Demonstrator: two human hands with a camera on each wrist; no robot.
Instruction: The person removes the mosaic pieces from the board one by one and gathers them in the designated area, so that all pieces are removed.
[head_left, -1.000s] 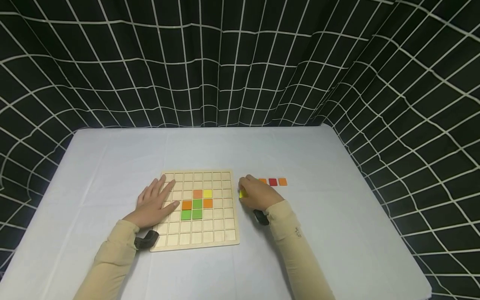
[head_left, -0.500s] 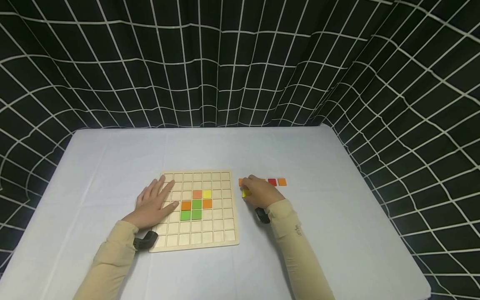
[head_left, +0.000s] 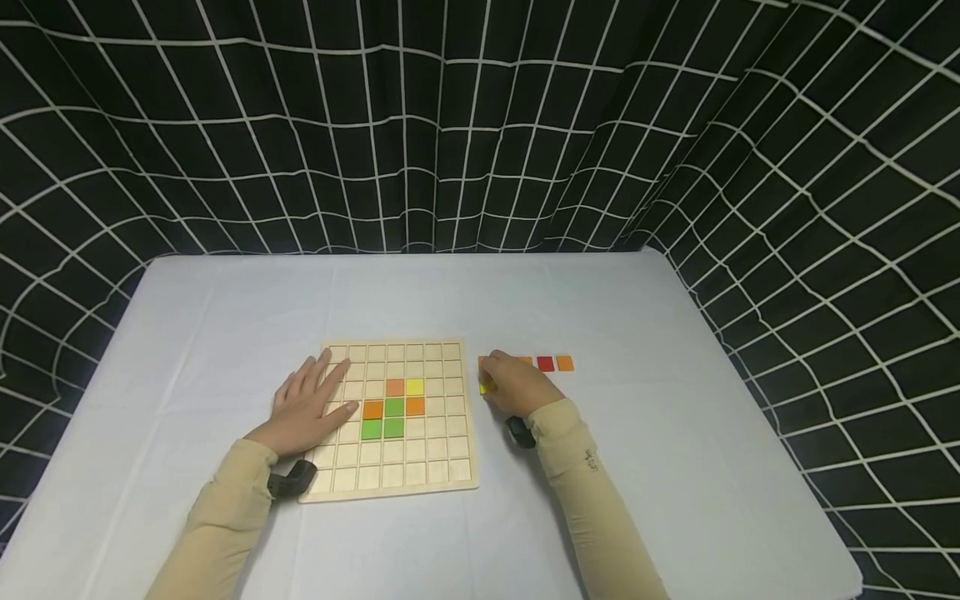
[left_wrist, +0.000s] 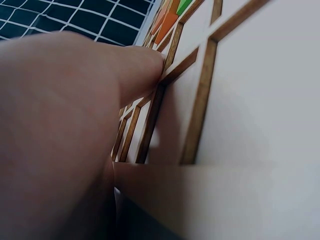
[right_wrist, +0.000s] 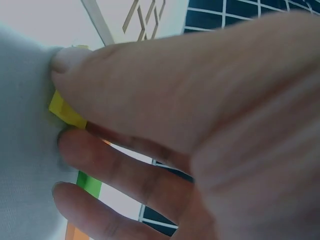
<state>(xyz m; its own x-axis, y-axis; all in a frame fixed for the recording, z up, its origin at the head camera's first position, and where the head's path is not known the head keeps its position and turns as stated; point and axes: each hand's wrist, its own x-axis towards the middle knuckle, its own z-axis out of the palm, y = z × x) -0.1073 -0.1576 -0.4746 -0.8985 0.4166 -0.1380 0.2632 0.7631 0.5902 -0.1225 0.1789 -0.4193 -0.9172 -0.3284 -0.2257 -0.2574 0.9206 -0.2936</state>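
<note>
My left hand (head_left: pixel 306 411) lies flat with spread fingers on the left side of a wooden grid board (head_left: pixel 437 472). Its thumb touches the board in the left wrist view. Just right of the board, my right hand (head_left: pixel 516 387) pinches a small yellow square tile (right_wrist: pixel 65 110) between thumb and fingers, down at the tabletop. Part of that tile is hidden by the thumb. Set in the board's middle are several tiles, among them a salmon tile (head_left: pixel 395 387), a yellow one, orange tiles (head_left: pixel 372 409) and green tiles (head_left: pixel 394 407).
Behind the right hand runs a row of loose tiles, including a red tile (head_left: pixel 545 363) and an orange tile (head_left: pixel 565 362); the hand covers part of it. A green tile (right_wrist: pixel 90 184) shows between the fingers. White cloth (head_left: pixel 675 467) covers the table, and a black gridded curtain (head_left: pixel 420 125) surrounds it.
My right hand shifted slightly right with the yellow tile, then slightly back left. An orange tile at the row's left end has come into view. The left hand stays put.
</note>
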